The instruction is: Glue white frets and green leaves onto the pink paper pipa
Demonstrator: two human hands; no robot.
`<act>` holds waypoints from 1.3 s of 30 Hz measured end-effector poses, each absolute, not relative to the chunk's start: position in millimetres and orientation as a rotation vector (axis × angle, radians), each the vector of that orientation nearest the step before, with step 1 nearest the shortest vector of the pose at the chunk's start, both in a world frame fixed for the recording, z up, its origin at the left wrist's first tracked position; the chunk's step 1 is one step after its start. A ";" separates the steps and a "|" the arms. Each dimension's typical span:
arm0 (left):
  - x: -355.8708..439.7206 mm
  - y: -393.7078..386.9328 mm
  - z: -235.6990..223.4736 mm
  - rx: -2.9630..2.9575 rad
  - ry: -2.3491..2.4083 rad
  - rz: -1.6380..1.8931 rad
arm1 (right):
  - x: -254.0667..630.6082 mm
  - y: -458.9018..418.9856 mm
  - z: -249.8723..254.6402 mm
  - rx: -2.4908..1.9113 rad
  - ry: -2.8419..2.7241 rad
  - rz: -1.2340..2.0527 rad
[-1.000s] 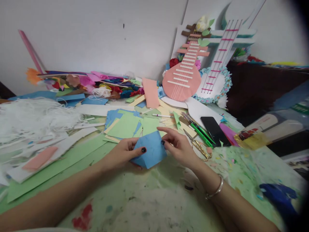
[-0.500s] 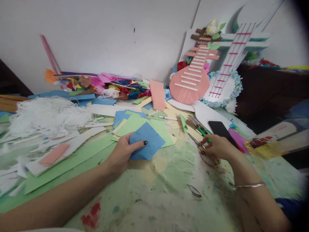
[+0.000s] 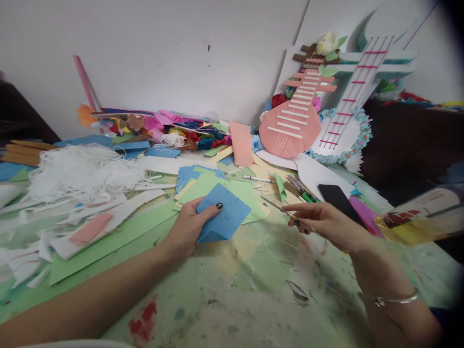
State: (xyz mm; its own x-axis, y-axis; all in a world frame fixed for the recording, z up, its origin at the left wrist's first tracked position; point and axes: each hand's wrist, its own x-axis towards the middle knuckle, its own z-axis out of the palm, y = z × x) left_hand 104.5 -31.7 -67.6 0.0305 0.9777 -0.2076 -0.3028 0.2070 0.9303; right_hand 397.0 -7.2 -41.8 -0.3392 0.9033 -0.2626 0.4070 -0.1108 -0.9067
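Note:
My left hand (image 3: 191, 223) pinches a square of blue paper (image 3: 225, 212), thumb on top and fingers beneath. The paper's lower edge shows a fold. My right hand (image 3: 316, 221) is closed on a pair of gold scissors (image 3: 286, 211), raised a little above the table, with the blades pointing left toward the blue paper. The finger loops are mostly hidden behind the fingers. Behind the blue square lies a pile of green paper pieces (image 3: 250, 193), with blue and cream sheets under and beside it.
A black phone (image 3: 339, 199) and several pens (image 3: 302, 188) lie beyond my right hand. White string (image 3: 79, 169) is heaped at the left, near a long green strip (image 3: 119, 241). A pink paper lute (image 3: 290, 126) leans on the wall. A plastic packet (image 3: 416, 212) stands right.
My right hand has lifted the scissors off the table and turned them toward the blue paper. My left hand keeps its grip. The view has shifted slightly left.

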 end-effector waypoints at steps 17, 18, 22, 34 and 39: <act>100.8 -29.2 -67.7 0.923 1.203 1.211 | 321.7 -35.0 -64.0 -1.059 -1.700 1.633; 101.0 -29.2 -68.0 0.929 1.202 1.205 | 321.4 -35.2 -63.7 -1.066 -1.702 1.623; 101.6 -30.7 -68.3 0.932 1.183 1.179 | 320.4 -36.2 -63.7 -1.094 -1.705 1.590; 102.5 -29.9 -68.6 0.933 1.155 1.174 | 323.7 -35.1 -65.4 -1.181 -1.625 1.640; 102.3 -31.0 -69.6 0.936 1.178 1.168 | 319.4 -36.7 -61.8 -1.256 -1.586 1.625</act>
